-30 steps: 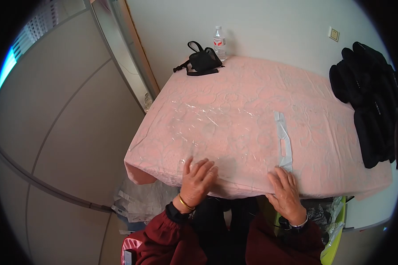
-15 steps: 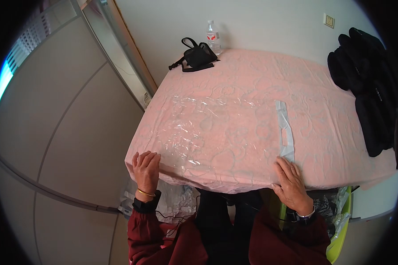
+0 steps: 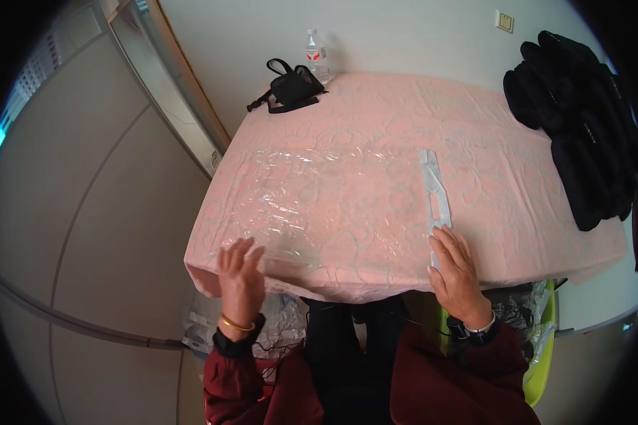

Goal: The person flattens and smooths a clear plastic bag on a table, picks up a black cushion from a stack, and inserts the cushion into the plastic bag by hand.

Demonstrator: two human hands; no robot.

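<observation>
A clear plastic bag (image 3: 312,205) lies flat on the pink patterned tablecloth (image 3: 517,212). Along its right side runs a whitish strip (image 3: 433,180) with a handle cut-out. My right hand (image 3: 457,273) rests at the strip's near end, fingers stretched out over it and the cloth. Near the table's front left edge is my left hand (image 3: 241,280), fingers spread and slightly bent, with nothing in it. Whether the left fingertips touch the plastic I cannot tell.
At the back left stand a black strapped pouch (image 3: 294,86) and a water bottle (image 3: 317,57). Dark padded items (image 3: 581,134) lie at the right edge. Below the table are a green bin (image 3: 542,372) and crumpled clear plastic (image 3: 283,319). A grey cabinet (image 3: 113,198) flanks the left.
My left hand has lifted off the table's front edge and its fingers have spread. My right hand has slid slightly up along the strip. The whole view has shifted a little.
</observation>
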